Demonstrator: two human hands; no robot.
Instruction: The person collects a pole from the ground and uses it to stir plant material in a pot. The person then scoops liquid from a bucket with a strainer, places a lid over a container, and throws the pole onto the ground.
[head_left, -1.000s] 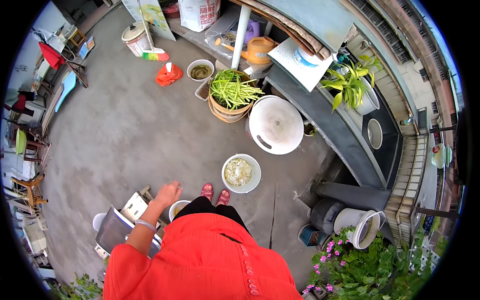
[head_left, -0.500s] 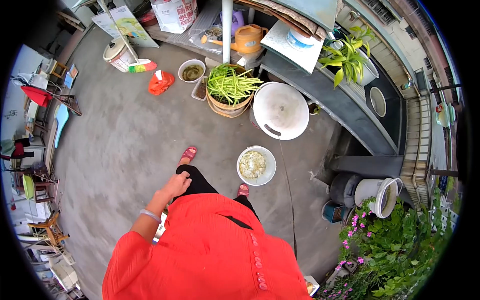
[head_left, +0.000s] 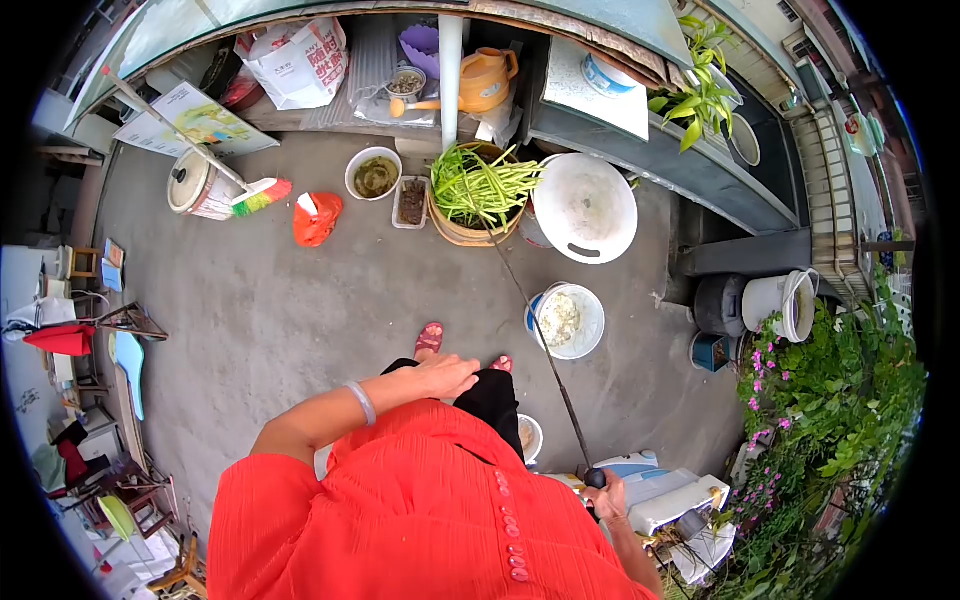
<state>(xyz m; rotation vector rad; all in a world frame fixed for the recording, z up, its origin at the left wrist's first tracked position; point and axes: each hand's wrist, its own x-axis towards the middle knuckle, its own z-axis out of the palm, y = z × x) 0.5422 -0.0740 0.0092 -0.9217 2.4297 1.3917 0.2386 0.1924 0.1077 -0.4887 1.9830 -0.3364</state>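
Observation:
My left hand (head_left: 447,377) is in front of my black trousers, fingers loosely bent and apart, holding nothing I can see. Low on the right, my right hand (head_left: 606,497) is closed at the black knob-like end of a thin dark stick (head_left: 541,335). The stick slants up and away, its far end overlapping a basket (head_left: 465,235) heaped with long green vegetable stalks (head_left: 490,190). A white bucket (head_left: 590,335) with pale, whitish contents stands on the ground right of the stick. Behind it a large round white lid or basin (head_left: 588,205) leans tilted.
Near the basket are a white bowl (head_left: 373,174), a clear tray (head_left: 410,203) and a red plastic bag (head_left: 316,222). A broom (head_left: 262,195) leans by a lidded pail (head_left: 195,188). A yellow-orange watering can (head_left: 485,82) sits under the shelf. Flowering plants (head_left: 820,410) stand at right.
My right hand has come into view at the stick's knob, and the stick's far end has swung left. My left hand has moved right. The view has shifted, showing more objects at lower right.

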